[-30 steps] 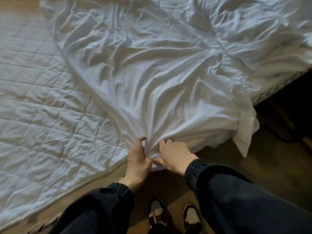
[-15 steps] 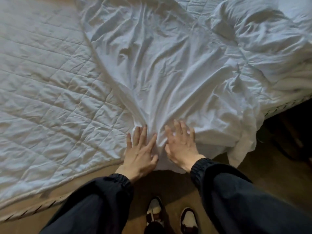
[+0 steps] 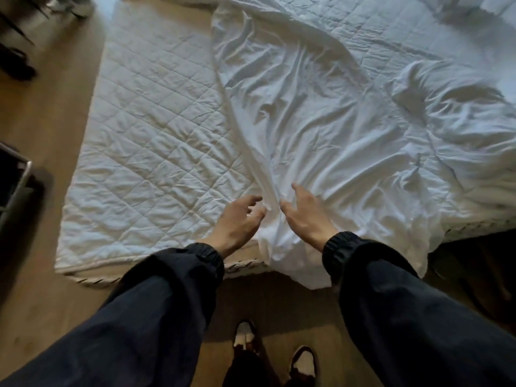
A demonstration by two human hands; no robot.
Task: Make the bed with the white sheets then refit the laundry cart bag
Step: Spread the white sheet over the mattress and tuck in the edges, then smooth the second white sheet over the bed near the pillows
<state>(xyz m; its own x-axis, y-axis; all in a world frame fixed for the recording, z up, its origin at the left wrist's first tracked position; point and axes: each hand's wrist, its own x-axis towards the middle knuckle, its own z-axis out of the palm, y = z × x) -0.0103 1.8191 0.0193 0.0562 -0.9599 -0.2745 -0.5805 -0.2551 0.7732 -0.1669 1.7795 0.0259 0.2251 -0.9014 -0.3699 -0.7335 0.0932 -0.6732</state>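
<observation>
Ridge of white sheet (image 3: pixel 321 121) on the bed (image 3: pixel 153 135) lies between left hand (image 3: pixel 240 219) and right hand (image 3: pixel 304 216), each grip loosely spread, holding nothing

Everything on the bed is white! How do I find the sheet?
Look at the big bed filling the top of the picture. Its left part shows a quilted pad stitched in diamonds; the sheet lies over the right part. It is the crumpled cloth with loose wrinkles and no stitching.
</observation>
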